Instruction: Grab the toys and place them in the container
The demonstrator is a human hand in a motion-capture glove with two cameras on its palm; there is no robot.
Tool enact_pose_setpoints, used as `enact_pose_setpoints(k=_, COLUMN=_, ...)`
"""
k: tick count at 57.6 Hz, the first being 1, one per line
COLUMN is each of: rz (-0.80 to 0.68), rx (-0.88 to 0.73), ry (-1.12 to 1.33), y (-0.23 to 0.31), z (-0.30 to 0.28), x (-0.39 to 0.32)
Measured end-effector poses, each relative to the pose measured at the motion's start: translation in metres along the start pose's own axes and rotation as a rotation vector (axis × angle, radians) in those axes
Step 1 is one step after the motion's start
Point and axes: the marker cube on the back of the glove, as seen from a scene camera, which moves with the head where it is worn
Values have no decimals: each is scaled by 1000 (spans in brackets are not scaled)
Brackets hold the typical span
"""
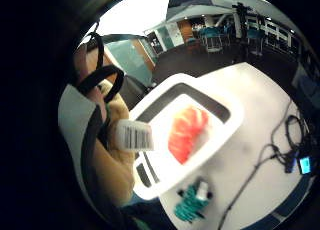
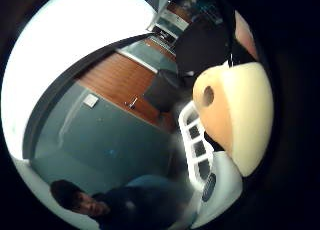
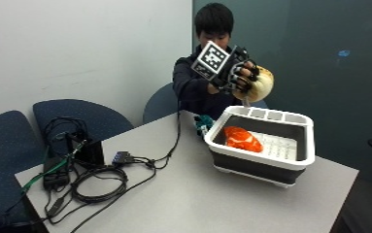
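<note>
My gloved right hand (image 3: pixel 240 73) is gripping the round cream-and-tan plush toy (image 3: pixel 258 83), fingers curled round it, hanging above the near rim of the white rectangular container (image 3: pixel 300 160). Container is lying straight below; orange toy (image 3: pixel 242 139) already sitting inside.

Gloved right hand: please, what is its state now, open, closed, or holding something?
Right hand: closed, its grip holding a tan and cream plush toy in the air above the container.
</note>
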Motion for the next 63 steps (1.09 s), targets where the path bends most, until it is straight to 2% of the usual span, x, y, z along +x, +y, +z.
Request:
enact_pose_setpoints(k=4, rz=36, rx=-55, ry=39, y=-10, z=32, x=6)
enact_pose_setpoints(k=11, rz=134, rx=-328, ry=137, y=-2, z=69, x=27)
enact_pose_setpoints(k=14, rz=140, rx=-388, ry=164, y=7, z=69, x=32)
enact_pose_setpoints(k=22, rz=123, rx=-455, ry=237, y=59, z=27, x=22)
enact_pose_setpoints(k=36, rz=156, rx=-667, ry=518, y=163, z=-71, x=33)
enact_pose_setpoints(k=42, rz=240, rx=-667, ry=540, y=201, z=-66, x=63)
enact_pose_setpoints(k=52, rz=431, rx=-707, ry=653, y=268, z=-5, x=102)
enact_pose_setpoints(k=60, rz=360, rx=-594, ry=685, y=268, z=7, x=107)
enact_pose_setpoints(k=63, rz=334, rx=-596, ry=686, y=262, z=3, x=107)
